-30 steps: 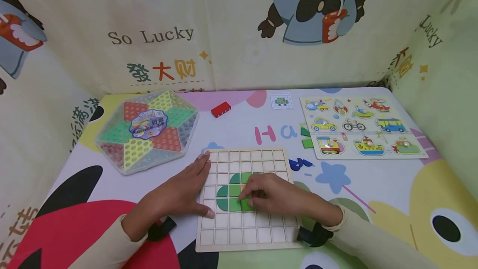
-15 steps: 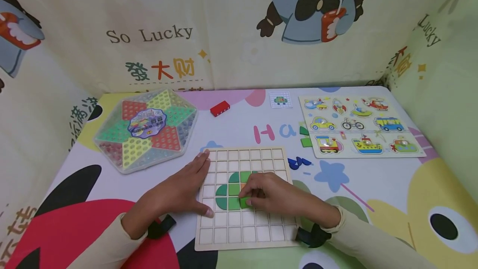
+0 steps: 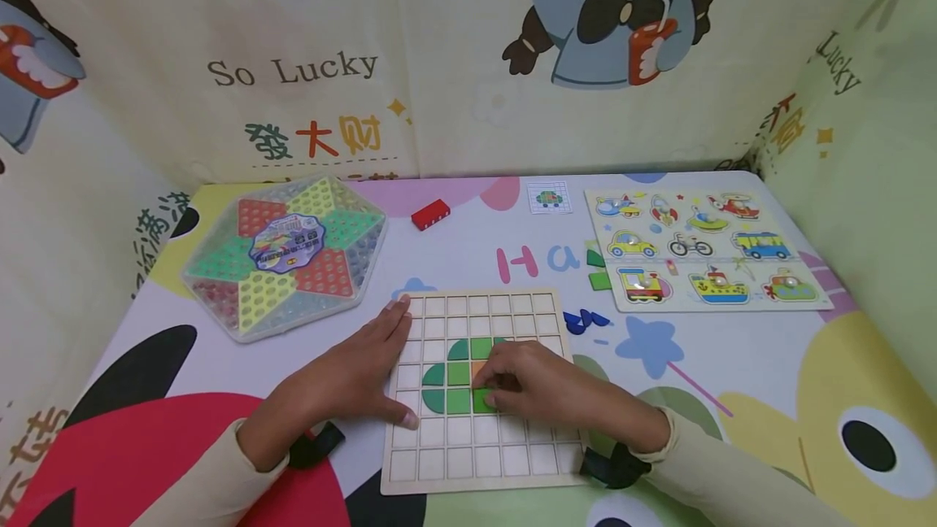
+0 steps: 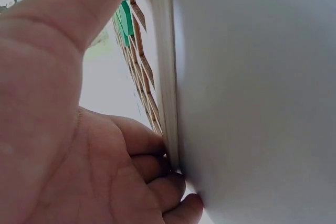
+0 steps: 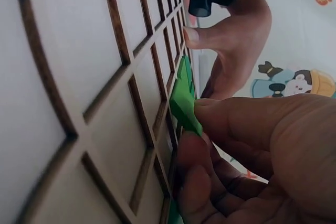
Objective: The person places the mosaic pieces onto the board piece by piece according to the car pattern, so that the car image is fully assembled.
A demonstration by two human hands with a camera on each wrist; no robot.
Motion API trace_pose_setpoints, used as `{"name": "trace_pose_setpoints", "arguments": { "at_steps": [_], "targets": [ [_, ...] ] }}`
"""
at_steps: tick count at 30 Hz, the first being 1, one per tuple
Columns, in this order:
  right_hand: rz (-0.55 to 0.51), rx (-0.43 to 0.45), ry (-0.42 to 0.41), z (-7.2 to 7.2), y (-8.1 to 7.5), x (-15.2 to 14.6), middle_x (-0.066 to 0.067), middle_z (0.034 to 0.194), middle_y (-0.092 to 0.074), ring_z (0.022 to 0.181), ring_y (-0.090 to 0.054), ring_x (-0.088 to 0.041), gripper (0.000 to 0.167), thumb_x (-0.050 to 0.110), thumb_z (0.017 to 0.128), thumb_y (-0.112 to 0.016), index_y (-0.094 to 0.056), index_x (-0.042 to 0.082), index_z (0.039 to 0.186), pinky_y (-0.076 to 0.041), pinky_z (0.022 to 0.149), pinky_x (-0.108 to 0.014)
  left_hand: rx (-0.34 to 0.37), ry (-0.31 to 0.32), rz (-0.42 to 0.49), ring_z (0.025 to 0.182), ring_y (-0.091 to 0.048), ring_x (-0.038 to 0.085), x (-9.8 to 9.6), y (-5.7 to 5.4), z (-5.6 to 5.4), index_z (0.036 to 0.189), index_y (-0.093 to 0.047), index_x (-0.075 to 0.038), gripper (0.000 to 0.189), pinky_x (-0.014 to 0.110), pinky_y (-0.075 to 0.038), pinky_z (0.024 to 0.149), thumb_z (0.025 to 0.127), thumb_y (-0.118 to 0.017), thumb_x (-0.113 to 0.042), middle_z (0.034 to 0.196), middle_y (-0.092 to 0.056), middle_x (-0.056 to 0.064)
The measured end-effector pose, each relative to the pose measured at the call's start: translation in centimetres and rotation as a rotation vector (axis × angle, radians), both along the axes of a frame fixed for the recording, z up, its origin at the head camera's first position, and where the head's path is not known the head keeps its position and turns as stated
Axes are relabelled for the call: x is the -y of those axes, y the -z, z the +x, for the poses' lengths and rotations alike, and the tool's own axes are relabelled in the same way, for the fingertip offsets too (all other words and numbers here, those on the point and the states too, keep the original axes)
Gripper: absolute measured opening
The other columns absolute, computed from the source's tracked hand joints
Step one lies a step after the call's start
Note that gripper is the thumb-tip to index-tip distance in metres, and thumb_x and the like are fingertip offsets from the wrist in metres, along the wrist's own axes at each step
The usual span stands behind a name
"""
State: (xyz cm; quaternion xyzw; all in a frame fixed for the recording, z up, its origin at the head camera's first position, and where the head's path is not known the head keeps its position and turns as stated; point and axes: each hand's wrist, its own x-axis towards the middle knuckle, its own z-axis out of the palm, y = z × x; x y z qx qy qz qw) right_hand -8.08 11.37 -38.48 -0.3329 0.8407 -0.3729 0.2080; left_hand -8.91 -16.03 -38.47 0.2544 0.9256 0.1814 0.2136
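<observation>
Right hand (image 3: 538,381) shifted, green tile (image 3: 482,403) pinched; left hand (image 3: 351,372) splayed against board (image 3: 446,431)

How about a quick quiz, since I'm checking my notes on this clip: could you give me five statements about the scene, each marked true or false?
1. The right hand pinches a green piece. True.
2. The left hand holds the red block. False: that hand touches the grid board; the block lies on the table.
3. In the head view, the hexagonal game box lies left of the grid board. True.
4. The blue pieces sit in the grid board's cells. False: they lie beside it.
5. In the head view, the picture card lies left of the vehicle puzzle. True.
</observation>
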Motion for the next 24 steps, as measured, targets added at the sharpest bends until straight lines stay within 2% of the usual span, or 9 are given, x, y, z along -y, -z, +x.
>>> {"name": "trace_pose_setpoints", "arguments": {
  "at_steps": [5,9,16,24],
  "targets": [
    [-0.01,-0.033,-0.019,-0.3,0.2,0.0,0.008,0.093,-0.066,0.082,-0.055,-0.004,0.013,0.007,0.091,-0.068,-0.075,0.012,0.102,-0.048,0.077,-0.025,-0.001,-0.005,-0.01,0.147,-0.004,0.032,0.1,0.0,0.1,0.153,-0.019,0.002,0.129,0.049,-0.026,0.112,0.061,-0.085,-0.058,0.162,-0.004,0.011],
    [-0.029,-0.014,-0.013,-0.4,0.2,0.0,0.01,0.095,-0.067,0.087,-0.057,-0.004,0.015,0.006,0.092,-0.067,-0.075,0.011,0.103,-0.049,0.08,-0.025,0.001,-0.001,0.003,0.147,-0.004,0.033,0.3,0.0,0.1,0.153,-0.019,0.003,0.128,0.05,-0.026,0.112,0.062,-0.085,-0.057,0.162,-0.004,0.012],
    [-0.07,0.034,0.046,-0.7,-0.3,-0.6,0.012,0.097,-0.067,0.087,-0.059,-0.007,0.015,0.01,0.095,-0.065,-0.075,0.015,0.104,-0.052,0.076,-0.025,0.0,-0.002,0.008,0.147,-0.005,0.032,0.3,0.2,0.2,0.153,-0.018,0.001,0.127,0.049,-0.027,0.112,0.062,-0.085,-0.057,0.162,-0.004,0.011],
    [-0.12,-0.001,0.106,-2.0,-0.6,-2.1,0.006,0.095,-0.068,0.079,-0.057,-0.011,0.013,0.012,0.096,-0.063,-0.074,0.012,0.104,-0.051,0.068,-0.026,-0.017,0.011,0.008,0.147,-0.005,0.032,0.3,0.3,0.2,0.153,-0.019,0.002,0.126,0.049,-0.026,0.112,0.064,-0.085,-0.057,0.162,-0.004,0.011]
  ]
}}
